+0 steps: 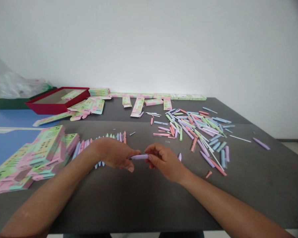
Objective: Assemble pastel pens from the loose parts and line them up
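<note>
Centrally, above the dark grey tabletop (pixel 139 208): one lilac pen (pixel 139 157), horizontal, pinched between both hands. Left hand (pixel 113 153): grasping the pen's narrow, dark-tipped end, fingers curled. Right hand (pixel 164 162): closed on the opposite end, thumb and fingers gripping the barrel. Directly behind and beneath the left hand: a row of pastel pens (pixel 101 135), laid side by side, partly hidden by the hand and wrist. Beyond the right hand: a loose heap of pink, green, blue and lilac pen barrels and thin white refills (pixel 196 132), scattered and crossing. Far left on the table: stacked pink-and-green cartons (pixel 27 162) printed with a "5". Along the far edge: flat cartons in a line (pixel 159 96), plus an open red box (pixel 57 100) holding further cartons. Past the table's far left corner: a dark green container (pixel 7 103) and a clear plastic bag (pixel 15 86).
</note>
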`<control>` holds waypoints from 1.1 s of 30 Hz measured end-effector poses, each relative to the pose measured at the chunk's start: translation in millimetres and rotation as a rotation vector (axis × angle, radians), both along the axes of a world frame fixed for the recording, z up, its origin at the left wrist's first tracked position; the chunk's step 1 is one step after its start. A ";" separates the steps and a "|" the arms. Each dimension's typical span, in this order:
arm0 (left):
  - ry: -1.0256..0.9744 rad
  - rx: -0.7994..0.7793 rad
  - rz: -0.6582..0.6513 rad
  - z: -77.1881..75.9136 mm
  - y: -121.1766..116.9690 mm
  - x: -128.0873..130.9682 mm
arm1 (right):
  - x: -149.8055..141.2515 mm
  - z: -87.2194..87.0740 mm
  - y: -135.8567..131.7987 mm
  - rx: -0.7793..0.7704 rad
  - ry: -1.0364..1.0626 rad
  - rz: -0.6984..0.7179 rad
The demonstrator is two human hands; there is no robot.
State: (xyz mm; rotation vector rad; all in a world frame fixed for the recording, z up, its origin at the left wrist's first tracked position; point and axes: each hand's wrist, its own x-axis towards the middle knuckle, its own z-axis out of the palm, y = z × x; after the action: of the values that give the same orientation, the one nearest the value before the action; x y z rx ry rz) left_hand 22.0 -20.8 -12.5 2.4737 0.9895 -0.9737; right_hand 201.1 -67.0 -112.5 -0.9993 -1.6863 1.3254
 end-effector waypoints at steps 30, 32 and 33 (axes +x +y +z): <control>-0.002 0.004 0.035 3.6 -8.0 0.9 | 8.8 2.9 -0.1 0.218 -0.200 0.026; -0.015 0.003 0.019 2.8 -7.4 1.0 | 8.1 2.5 -1.1 0.206 -0.167 0.052; -0.014 0.001 0.014 2.5 -7.2 1.1 | 7.6 2.1 -1.7 0.207 -0.156 0.058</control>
State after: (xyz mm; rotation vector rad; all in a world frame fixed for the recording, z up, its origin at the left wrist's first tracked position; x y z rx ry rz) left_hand 23.2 -28.0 -10.0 2.4675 1.0017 -0.9505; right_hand 208.7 -68.7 -110.4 -0.9588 -1.9392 1.1053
